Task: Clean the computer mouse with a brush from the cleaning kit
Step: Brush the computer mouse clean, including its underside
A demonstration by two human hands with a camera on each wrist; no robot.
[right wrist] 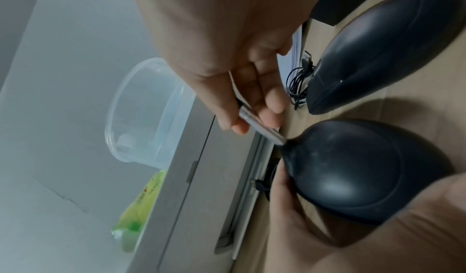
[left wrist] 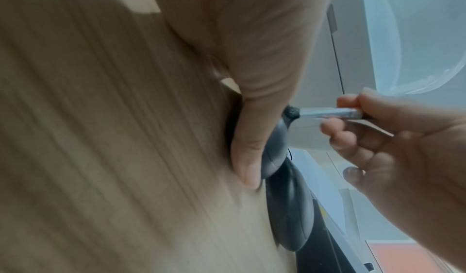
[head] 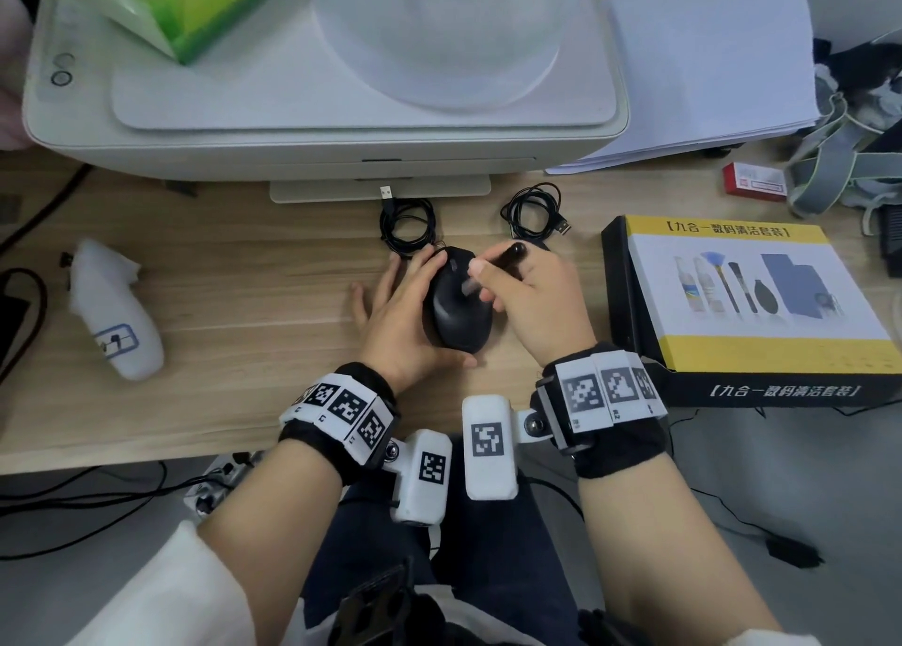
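My desk [head: 205, 303], of pale wood grain, carries a white printer [head: 322, 128] along its far edge; a clear plastic tub [head: 439, 35] and a green packet [head: 195, 6] stand on the printer's lid. To my right lies the cleaning kit box [head: 751, 303], yellow and white, with pictures of its tools on the lid. A white bottle [head: 114, 308] lies on its side well to my left. Two coiled black cables [head: 407, 228] sit between the printer and my hands.

The computer mouse [head: 459, 303], black and rounded, rests on the desk directly in front of me, between my two hands. In the right wrist view a second dark rounded shape [right wrist: 388, 48] lies just beyond it; I cannot tell what it is.

My left hand [head: 405, 313] cups the mouse from its left side: the thumb wraps its near end, the fingers curve along its far left edge, and the wrist stays low over the desk.

My right hand [head: 537, 299] hovers over the mouse's right side, thumb and fingers pinching the brush [head: 493, 267]. The brush's black handle points away from me; its silver ferrule [left wrist: 330, 113] slants down toward the mouse, and the dark bristle tip [left wrist: 292, 113] touches the top of the mouse near its front.
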